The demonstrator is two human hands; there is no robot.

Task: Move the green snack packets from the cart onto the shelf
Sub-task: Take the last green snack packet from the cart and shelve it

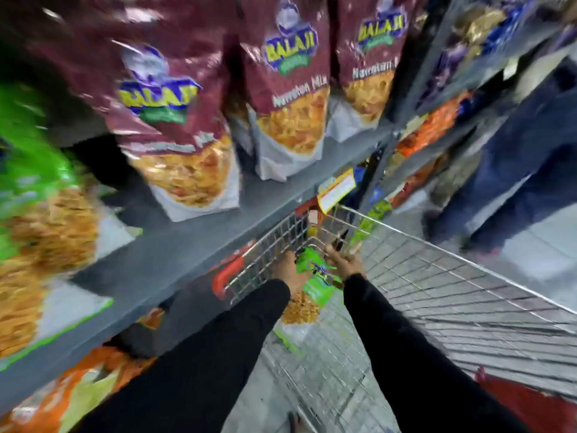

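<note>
Head cam was pretty smeared with motion blur, so take the fine detail with a grain of salt. Both arms in black sleeves reached down into the wire cart [437,276], which sat right up against the grey shelf [175,245]. Left hand [288,270] and right hand [345,260] were on either side of a green snack packet [315,282], each one touching an upper corner of it. Looked like both were pinching it, but with that blur I honestly couldn't tell how tightly the fingers were closed. The packet itself was still inside the cart, near the front end, standing more or less upright with its clear window of yellow snack [299,310] facing the camera below the hands.

Another bit of green packaging [371,217] poked up at the far corner of the cart, too blurry to say much.

On the shelf, three maroon Balaji packets [290,89] stood in a row, and at the far left a green packet [34,195] was already on that same shelf board, very blurred. Yellow price tag [335,190] hung off the shelf edge just above the cart's front rim. Orange packets [78,392] sat on the level below. Over on the right, a person in blue jeans [512,170] stood in the aisle.
</note>
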